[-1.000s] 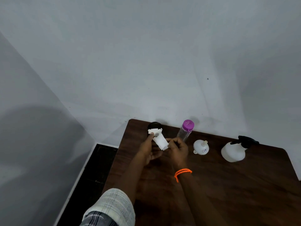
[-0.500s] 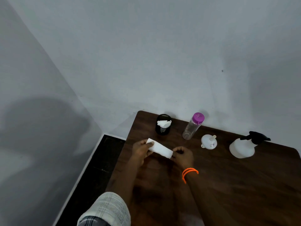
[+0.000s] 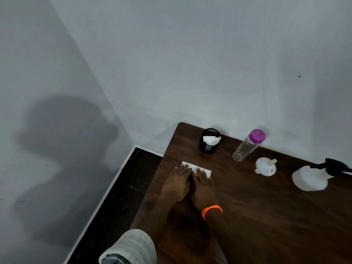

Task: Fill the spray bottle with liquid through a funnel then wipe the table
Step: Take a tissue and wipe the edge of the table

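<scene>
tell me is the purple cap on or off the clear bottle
On: the purple cap sits atop the clear bottle.

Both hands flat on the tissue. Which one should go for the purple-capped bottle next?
Right hand, probably. It lies on the side of the tissue nearer the purple-capped bottle, with bare table between. The left hand would have to cross over the right, and could keep pinning the tissue.

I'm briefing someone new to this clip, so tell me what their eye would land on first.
First, both hands, left and right, pressed flat side by side on a white tissue near the table's left edge. Next the bottle with its purple cap at the back, beside a black cup stuffed with tissue. To the right lie a white funnel and the spray bottle.
</scene>
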A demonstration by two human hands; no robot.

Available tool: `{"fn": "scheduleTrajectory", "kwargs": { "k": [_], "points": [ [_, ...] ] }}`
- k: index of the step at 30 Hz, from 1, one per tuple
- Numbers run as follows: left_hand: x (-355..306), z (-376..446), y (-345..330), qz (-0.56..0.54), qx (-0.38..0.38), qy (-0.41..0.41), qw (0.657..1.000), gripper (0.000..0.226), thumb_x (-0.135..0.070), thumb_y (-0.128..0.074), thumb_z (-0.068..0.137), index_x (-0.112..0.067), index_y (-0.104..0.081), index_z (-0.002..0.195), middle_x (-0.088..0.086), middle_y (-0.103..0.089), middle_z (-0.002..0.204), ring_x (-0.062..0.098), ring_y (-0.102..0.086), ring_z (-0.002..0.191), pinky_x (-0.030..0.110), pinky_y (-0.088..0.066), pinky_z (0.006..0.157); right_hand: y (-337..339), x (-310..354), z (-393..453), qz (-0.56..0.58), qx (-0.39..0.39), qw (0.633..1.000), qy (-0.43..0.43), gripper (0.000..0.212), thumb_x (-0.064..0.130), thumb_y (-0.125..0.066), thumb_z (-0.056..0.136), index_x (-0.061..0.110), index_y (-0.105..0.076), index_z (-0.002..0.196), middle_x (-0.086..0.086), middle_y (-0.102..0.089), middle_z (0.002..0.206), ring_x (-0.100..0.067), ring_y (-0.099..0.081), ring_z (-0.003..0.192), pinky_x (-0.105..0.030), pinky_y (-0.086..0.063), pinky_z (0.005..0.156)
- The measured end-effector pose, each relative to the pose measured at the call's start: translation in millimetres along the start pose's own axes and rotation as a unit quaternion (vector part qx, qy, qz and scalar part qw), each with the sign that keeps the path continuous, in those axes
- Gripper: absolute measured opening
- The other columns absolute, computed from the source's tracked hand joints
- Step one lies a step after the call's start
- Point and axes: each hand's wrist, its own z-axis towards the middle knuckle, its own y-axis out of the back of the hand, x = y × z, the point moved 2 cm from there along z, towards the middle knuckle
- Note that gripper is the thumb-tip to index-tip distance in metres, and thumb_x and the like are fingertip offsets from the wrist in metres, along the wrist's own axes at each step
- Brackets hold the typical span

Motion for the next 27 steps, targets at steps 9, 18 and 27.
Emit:
{"fn": "scheduleTrajectory", "kwargs": {
  "k": [9,18,27],
  "points": [
    [8.3,25.1,-11.3,0.108,0.085,0.007,0.99,0.063,-0.026,-0.043,0.1,-0.006,-0.025,0.158,0.013,-0.019,0.166,0.022,-0.012,0.155,0.043,-0.001,0.127,-10.4,-12.1,26.5,-0.055,-0.044,0.997,0.01,0.06,0.043,-0.038,0.093,0.021,-0.052,0.148,-0.005,-0.053,0.152,-0.027,-0.052,0.14,-0.048,-0.019,0.114],
    [41.0,38.4,-1.3,0.104,0.105,0.036,0.988,0.066,-0.034,-0.03,0.086,-0.002,-0.063,0.133,0.016,-0.062,0.137,0.028,-0.057,0.131,0.048,-0.028,0.114,-7.7,-1.8,72.6,-0.048,-0.047,0.998,0.009,0.066,0.051,-0.024,0.099,0.019,-0.046,0.153,-0.009,-0.04,0.16,-0.028,-0.037,0.15,-0.045,-0.011,0.121],
    [73.9,-9.9,2.1,0.068,0.042,0.101,0.992,0.074,-0.036,-0.017,0.089,-0.004,-0.042,0.151,0.014,-0.039,0.157,0.027,-0.031,0.15,0.039,-0.003,0.122,-22.1,29.4,57.9,-0.045,-0.034,0.996,0.071,0.067,0.056,-0.026,0.101,0.026,-0.026,0.161,0.0,-0.019,0.169,-0.02,-0.014,0.157,-0.046,-0.003,0.126]
  ]
}}
